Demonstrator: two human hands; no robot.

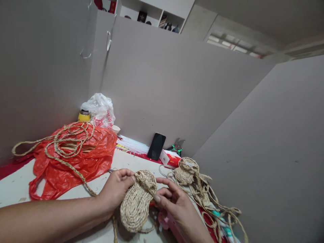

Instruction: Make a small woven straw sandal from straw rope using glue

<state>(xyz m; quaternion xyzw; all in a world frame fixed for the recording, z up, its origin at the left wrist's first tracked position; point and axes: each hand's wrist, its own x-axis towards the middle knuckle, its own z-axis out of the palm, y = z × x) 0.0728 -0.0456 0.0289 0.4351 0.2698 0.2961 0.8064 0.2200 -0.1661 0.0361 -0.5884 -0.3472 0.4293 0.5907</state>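
- Straw-coloured plaited cord makes up the woven sandal (138, 202) I hold just above the table (15, 189): its oval sole looks fully coiled and a toe band already arches across the front.
- My left hand (115, 192) cups the sandal's left edge, thumb and fingertips pressed against the toe band.
- My right hand (174, 202) meets it from the other side; the forefinger lies along the band and the other fingers curl loosely beneath. Whether they pinch a strand, I cannot tell.
- A second woven piece (186, 170) lies near, to the right, with long loose cords (217, 209) trailing from it, so that 1 appears unfinished.
- A coil of braided rope (68, 141) rests on the red plastic bag (83, 162) to the left; by my judgement, plenty of material is left.
- Judged stage: sole and band done on 1 sandal; ends and straps, if any, remain.
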